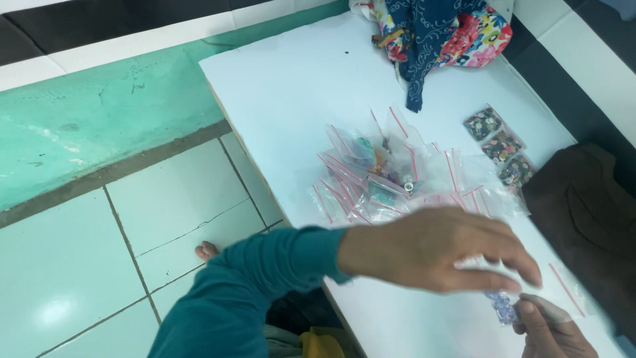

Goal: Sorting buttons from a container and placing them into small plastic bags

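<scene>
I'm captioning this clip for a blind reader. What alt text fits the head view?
A left hand in a teal sleeve reaches over a white table while the right hand pinches a small clear bag of beads. Behind them lie a pile of small zip bags and a floral cloth.

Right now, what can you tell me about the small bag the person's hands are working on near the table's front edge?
The small clear zip bag looks like thin plastic with a red seal strip. It holds bluish-purple beads bunched at its lower end. It lies low over the white table, near the front edge. The right hand pinches it from below with thumb and fingers, while the left hand reaches across it from above, fingers spread and blurred. Whether it is sealed cannot be told.
</scene>
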